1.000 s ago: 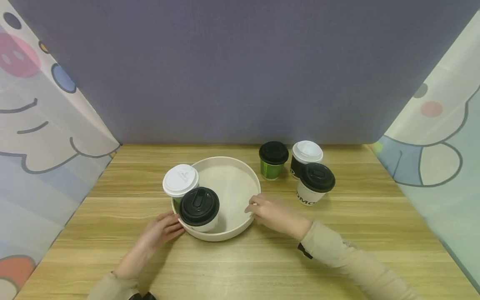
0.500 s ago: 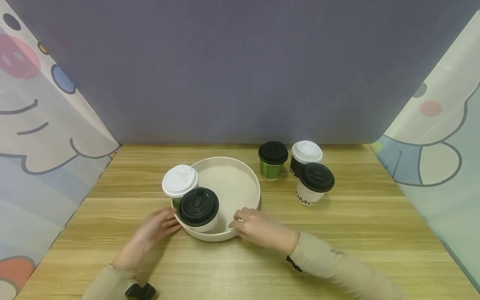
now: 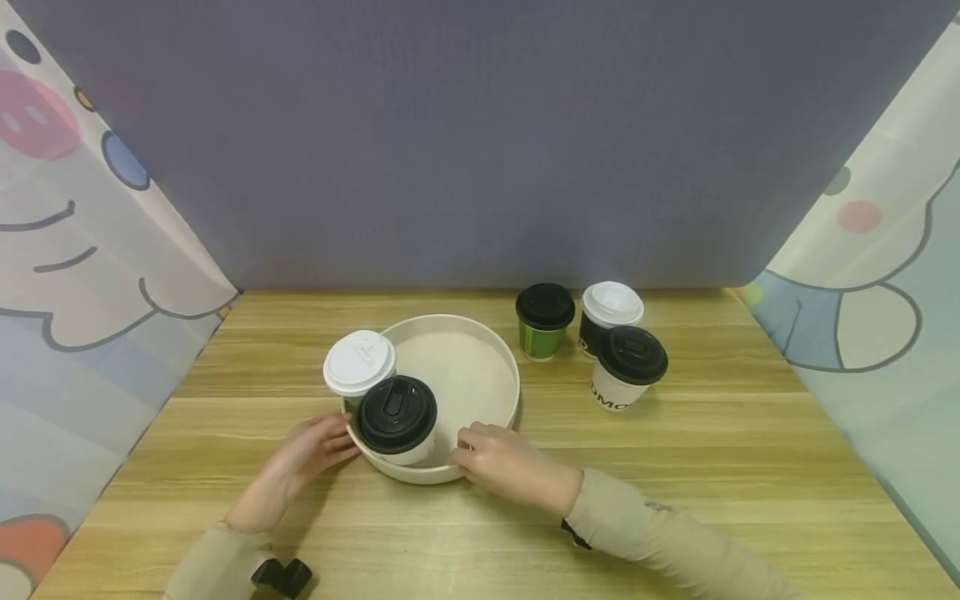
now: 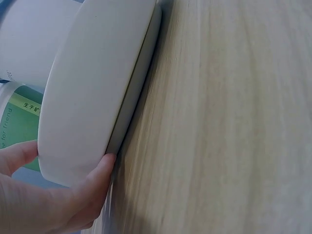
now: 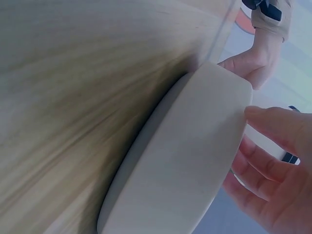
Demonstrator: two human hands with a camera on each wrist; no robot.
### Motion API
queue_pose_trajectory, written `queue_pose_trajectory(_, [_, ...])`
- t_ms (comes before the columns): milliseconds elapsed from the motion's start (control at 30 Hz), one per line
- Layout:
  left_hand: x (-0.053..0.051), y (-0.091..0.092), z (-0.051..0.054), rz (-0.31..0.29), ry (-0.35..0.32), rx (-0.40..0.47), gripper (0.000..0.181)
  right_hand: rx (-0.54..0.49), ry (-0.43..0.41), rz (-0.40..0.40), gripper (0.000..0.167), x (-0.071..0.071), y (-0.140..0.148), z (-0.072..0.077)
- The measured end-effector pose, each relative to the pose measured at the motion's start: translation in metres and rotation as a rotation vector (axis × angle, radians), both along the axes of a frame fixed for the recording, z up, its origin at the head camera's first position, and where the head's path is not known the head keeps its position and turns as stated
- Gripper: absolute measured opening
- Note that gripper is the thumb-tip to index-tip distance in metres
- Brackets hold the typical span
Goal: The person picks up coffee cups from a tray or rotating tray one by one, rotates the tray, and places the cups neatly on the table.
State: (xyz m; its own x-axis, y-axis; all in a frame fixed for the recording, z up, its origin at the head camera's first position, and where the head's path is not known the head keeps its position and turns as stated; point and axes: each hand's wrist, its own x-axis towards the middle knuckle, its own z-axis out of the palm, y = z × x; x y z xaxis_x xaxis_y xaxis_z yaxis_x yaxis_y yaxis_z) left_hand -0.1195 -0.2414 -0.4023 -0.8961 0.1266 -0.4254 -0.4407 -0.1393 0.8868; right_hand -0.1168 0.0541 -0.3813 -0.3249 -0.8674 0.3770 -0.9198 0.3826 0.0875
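A round cream tray (image 3: 472,379) lies on the table with two lidded paper coffee cups at its left side. One is a green cup with a white lid (image 3: 360,362); in front of it stands a white cup with a black lid (image 3: 397,414). My left hand (image 3: 303,457) grips the tray's left front wall, thumb at the rim and fingers low on the outside, as the left wrist view shows. At the front right rim is my right hand (image 3: 513,467), its thumb (image 5: 263,117) at the rim's edge and its fingers curled over the inner side.
Right of the tray stand a green cup with a black lid (image 3: 543,321), a black cup with a white lid (image 3: 611,312) and a white cup with a black lid (image 3: 628,367). A grey panel (image 3: 480,150) rises behind the wooden table (image 3: 450,542); patterned curtains hang at both sides.
My right hand has slid from the tray's right rim toward its front, left and nearer to me. My left hand has shifted only slightly. Tray and cups look nearly unmoved.
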Motion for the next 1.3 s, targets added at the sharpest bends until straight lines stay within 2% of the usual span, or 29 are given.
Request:
queue_pose_trajectory(200, [-0.001, -0.002, -0.002, -0.032, 0.014, -0.003, 0.063, 0.022, 0.002, -0.019, 0.009, 0.001, -0.001, 0.0])
queue_pose_trajectory(467, [0.0, -0.001, -0.004, -0.055, 0.017, 0.058, 0.065, 0.032, -0.047, -0.052, 0.011, 0.001, 0.003, 0.003])
queue_pose_trajectory(733, [0.008, 0.002, -0.006, -0.09, 0.032, 0.101, 0.065, 0.028, -0.101, -0.067, 0.014, -0.002, 0.012, 0.004])
queue_pose_trajectory(967, [0.017, 0.008, -0.007, -0.053, 0.032, 0.114, 0.069, -0.009, -0.11, -0.062, 0.012, -0.008, 0.02, 0.002])
queue_pose_trajectory(1300, [0.025, 0.018, -0.01, -0.092, 0.03, 0.142, 0.068, -0.058, -0.171, -0.045, 0.009, -0.018, 0.033, 0.0])
